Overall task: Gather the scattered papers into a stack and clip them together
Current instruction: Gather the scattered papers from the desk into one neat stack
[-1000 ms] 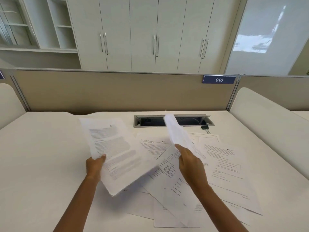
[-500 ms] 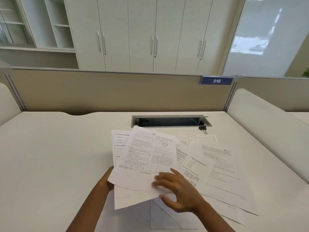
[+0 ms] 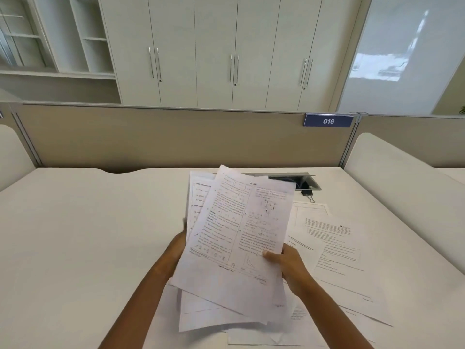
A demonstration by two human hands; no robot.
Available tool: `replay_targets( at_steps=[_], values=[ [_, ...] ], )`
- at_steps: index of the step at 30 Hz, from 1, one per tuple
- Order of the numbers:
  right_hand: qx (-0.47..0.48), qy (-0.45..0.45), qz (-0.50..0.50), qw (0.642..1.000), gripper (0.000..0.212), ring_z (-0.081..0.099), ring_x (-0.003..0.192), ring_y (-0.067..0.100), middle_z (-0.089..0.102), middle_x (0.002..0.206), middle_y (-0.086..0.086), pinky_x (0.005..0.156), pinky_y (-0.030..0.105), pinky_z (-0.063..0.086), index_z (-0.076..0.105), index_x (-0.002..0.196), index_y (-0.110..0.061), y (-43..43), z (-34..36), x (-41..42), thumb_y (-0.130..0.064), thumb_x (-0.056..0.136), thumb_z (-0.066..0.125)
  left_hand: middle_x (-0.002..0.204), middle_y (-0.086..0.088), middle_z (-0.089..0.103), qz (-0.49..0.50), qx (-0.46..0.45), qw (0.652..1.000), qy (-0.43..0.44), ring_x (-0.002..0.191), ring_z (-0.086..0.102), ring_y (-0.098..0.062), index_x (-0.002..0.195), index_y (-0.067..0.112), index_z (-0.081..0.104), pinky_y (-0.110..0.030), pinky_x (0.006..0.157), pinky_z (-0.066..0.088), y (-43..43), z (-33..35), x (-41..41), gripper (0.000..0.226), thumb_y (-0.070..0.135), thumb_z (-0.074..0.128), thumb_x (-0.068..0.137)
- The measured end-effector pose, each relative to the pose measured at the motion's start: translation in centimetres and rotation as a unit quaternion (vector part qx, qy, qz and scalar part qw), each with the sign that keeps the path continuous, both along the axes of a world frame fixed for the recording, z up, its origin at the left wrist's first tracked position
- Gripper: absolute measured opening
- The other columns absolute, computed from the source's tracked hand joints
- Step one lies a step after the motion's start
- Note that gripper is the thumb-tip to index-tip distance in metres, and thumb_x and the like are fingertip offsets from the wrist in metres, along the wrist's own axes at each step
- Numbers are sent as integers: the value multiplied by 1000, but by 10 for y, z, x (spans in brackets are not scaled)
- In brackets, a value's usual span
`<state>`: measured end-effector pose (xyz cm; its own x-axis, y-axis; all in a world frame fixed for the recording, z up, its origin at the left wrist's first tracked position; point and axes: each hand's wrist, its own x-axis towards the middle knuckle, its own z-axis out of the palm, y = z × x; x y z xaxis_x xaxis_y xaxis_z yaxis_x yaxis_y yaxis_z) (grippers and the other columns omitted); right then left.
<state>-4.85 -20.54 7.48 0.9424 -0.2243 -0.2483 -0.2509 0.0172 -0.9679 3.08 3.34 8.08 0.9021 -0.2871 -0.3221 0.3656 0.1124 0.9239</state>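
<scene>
White desk (image 3: 75, 235) before a beige partition; one grey cable tray at the far edge. One black binder clip (image 3: 307, 192) lies just beside the tray. Both hands raise a loose fan of printed white sheets (image 3: 241, 235), count unclear: left hand (image 3: 176, 253) behind its left edge, fingers hidden; right hand (image 3: 286, 265) pinching the right edge, thumb on top. Several more printed sheets (image 3: 337, 248) lie overlapping on the desk's right half
</scene>
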Motion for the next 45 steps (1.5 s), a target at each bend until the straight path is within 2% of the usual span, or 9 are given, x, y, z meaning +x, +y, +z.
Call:
replay_targets(
  at_steps=[3,5,9,14,23,28,34,40,45],
  values=[
    [10,-40,-54,998,23,68,92,32,68,109,14,72,38,59,62,106,-5,6,5,5,1,85,58,106,-5,67,0,-42,999,-34,89,66,-24,120,29,52,-32,60,59,-10,17,2,65,65,9,87],
    [-11,-82,-83,993,20,66,96,34,67,109,14,76,39,58,60,104,-7,8,11,9,-1,86,57,116,-4,63,0,-42,995,-94,102,63,-25,126,26,47,-37,76,57,-14,32,0,54,59,27,89],
    [-35,-177,-92,979,18,61,93,27,63,98,2,64,19,56,57,102,-15,7,30,15,-5,88,56,104,-2,73,29,-48,974,-220,105,66,-30,108,22,65,-38,83,57,-16,55,6,60,54,74,58],
    [-42,-229,-42,972,50,56,102,15,56,111,-2,83,32,52,40,120,-24,3,38,21,-28,75,61,90,11,74,19,-32,957,-288,89,69,-14,97,28,65,-31,76,58,-17,70,11,72,70,75,39],
    [-75,-170,-48,981,28,56,106,30,59,110,5,97,53,46,49,113,-18,3,13,14,-5,89,53,99,3,68,17,6,970,-241,97,63,-30,97,31,61,-22,66,57,-27,24,-3,38,28,71,61],
    [-98,-191,-78,974,19,60,102,34,62,109,10,88,46,54,53,110,-14,10,21,17,-17,91,51,90,8,67,78,-1,965,-250,79,66,-14,96,27,60,-14,53,54,-32,24,-7,36,27,75,63],
    [-70,-227,-82,968,95,60,98,18,57,108,-4,75,30,57,41,117,-20,3,24,17,-82,48,56,85,22,71,77,-9,956,-282,77,69,-5,94,34,59,-20,62,57,-22,38,-8,47,54,72,53],
    [-42,-136,-13,990,46,50,115,24,51,122,3,92,38,50,35,126,-21,3,5,10,-16,87,58,102,7,70,38,-29,971,-232,97,66,-17,97,35,64,-29,78,58,-27,5,-13,76,66,80,30],
    [-134,-107,-41,984,23,59,106,34,63,113,11,96,52,48,58,111,-9,-6,-2,7,-4,93,44,92,6,67,80,9,975,-206,86,64,-12,101,22,60,-11,54,53,-35,3,-12,96,73,75,20]
  ],
)
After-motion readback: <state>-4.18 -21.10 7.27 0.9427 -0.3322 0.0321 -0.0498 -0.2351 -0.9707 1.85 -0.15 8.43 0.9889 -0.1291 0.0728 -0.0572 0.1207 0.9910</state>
